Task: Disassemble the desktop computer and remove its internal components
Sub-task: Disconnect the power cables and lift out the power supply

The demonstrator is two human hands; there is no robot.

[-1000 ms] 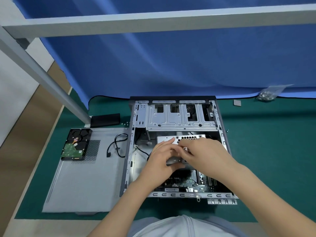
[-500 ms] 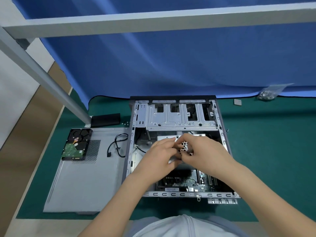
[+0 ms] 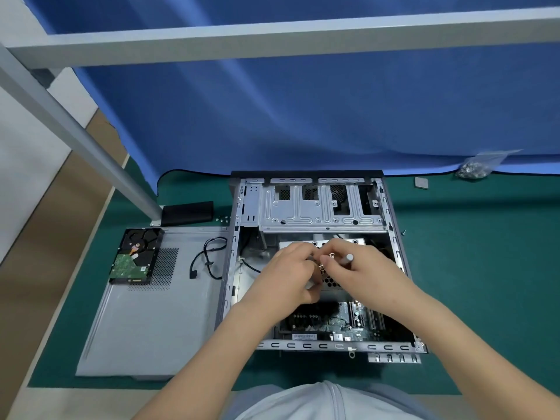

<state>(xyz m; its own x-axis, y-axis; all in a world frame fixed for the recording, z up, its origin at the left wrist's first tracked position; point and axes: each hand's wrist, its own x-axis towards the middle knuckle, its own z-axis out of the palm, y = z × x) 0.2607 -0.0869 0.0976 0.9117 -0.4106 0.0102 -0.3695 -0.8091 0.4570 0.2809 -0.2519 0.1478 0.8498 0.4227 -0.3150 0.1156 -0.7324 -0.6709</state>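
single head-worn wide-angle view, facing forward and steeply down from above the near table [image 3: 472,268] edge; open computer case [image 3: 391,207] close below, centre frame.

No text can be read: the white barcode sticker [image 3: 304,337] on the green motherboard's [image 3: 339,324] near edge is too small to make out.

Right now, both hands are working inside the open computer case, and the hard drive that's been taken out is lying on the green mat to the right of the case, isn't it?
Not quite. The head view shows both hands, left and right, inside the open case, but the hard drive lies to the left of the case, on the grey side panel, not on the green mat to the right.
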